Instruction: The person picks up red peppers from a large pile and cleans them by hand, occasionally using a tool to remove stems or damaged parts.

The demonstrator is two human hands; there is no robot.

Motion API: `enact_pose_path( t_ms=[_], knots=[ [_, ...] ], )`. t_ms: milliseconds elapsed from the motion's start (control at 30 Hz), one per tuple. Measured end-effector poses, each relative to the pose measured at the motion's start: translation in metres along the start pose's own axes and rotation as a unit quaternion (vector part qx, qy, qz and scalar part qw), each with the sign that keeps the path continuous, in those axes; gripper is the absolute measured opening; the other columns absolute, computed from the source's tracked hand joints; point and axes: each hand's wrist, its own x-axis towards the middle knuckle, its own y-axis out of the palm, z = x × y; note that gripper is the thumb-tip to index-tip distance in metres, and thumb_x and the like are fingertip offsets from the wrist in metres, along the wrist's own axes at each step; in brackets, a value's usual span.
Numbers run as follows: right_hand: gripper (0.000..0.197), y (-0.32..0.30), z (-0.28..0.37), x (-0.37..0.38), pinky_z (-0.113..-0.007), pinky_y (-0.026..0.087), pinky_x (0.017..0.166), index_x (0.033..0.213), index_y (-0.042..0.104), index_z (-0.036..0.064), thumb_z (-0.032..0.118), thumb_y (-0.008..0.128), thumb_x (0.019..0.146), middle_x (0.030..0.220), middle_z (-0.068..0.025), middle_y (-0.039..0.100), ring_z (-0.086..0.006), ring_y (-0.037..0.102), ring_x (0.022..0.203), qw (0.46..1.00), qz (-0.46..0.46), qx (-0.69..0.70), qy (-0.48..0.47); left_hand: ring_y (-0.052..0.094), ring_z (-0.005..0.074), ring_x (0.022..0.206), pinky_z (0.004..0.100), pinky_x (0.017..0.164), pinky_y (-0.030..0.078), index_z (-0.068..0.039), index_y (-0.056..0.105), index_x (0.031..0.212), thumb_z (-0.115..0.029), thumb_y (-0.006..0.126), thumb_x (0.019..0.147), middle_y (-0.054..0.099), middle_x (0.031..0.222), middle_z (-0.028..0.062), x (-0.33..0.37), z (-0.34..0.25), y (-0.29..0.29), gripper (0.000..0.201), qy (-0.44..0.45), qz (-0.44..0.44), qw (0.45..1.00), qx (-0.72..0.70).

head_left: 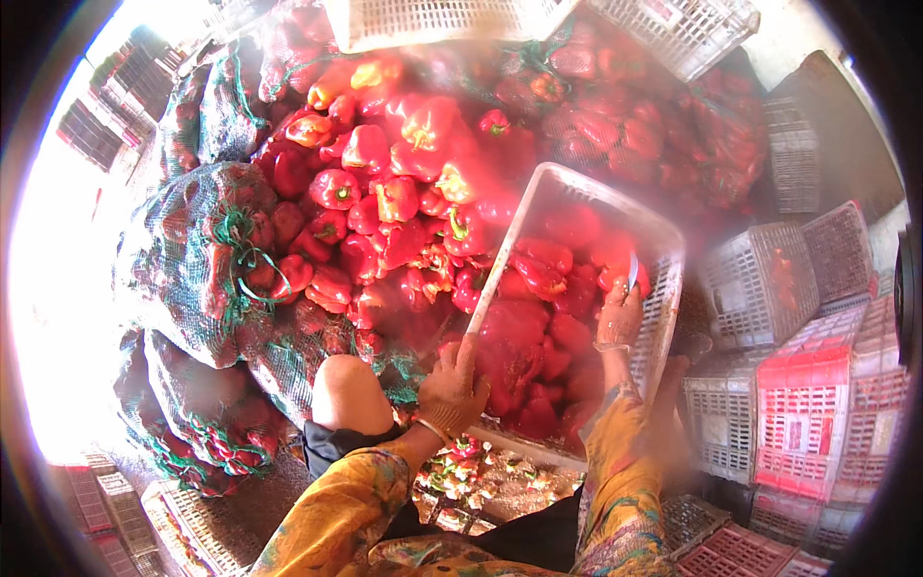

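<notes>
A white plastic crate [502,255] filled with red bell peppers [538,274] stands tilted in front of me. Its near left rim is in the grip of my left hand [450,392], which wears an orange-brown glove. My right hand [620,317], gloved the same way, is closed around a small knife [633,270] over the crate's right side. The blade points away from me, and its handle is mostly hidden in the fist. Beyond the crate's left wall lies a large heap of loose red peppers [365,149], some with green stems.
Green mesh sacks [187,255] of peppers line the left, with more netted peppers [625,135] at the back. White crates [452,24] stand at the far edge. Stacked white and red crates [803,413] fill the right. Pepper cores and scraps [466,476] lie below the crate.
</notes>
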Motion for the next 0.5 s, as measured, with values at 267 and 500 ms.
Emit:
enact_pose_path(
  t_ms=[267, 500],
  knots=[
    [0.030, 0.032, 0.105, -0.068, -0.041, 0.051, 0.051, 0.103, 0.067, 0.0053, 0.034, 0.058, 0.097, 0.071, -0.0113, 0.065, -0.0268, 0.062, 0.057, 0.971, 0.131, 0.198, 0.005, 0.064, 0.0403, 0.095, 0.0517, 0.070, 0.056, -0.011, 0.038, 0.145, -0.032, 0.064, 0.086, 0.056, 0.124, 0.0177, 0.009, -0.010, 0.008, 0.067, 0.041, -0.048, 0.998, 0.014],
    [0.030, 0.120, 0.227, -0.077, -0.047, 0.054, 0.069, 0.120, 0.062, 0.0108, 0.030, 0.055, 0.098, 0.092, -0.0178, 0.070, -0.0370, 0.069, 0.083, 0.866, 0.213, -0.219, -0.397, 0.066, 0.0366, 0.084, 0.0488, 0.072, 0.055, -0.010, 0.032, 0.152, -0.031, 0.071, 0.083, 0.063, 0.108, 0.0175, 0.009, 0.030, 0.010, 0.081, 0.041, -0.028, 0.996, -0.074]
  ],
)
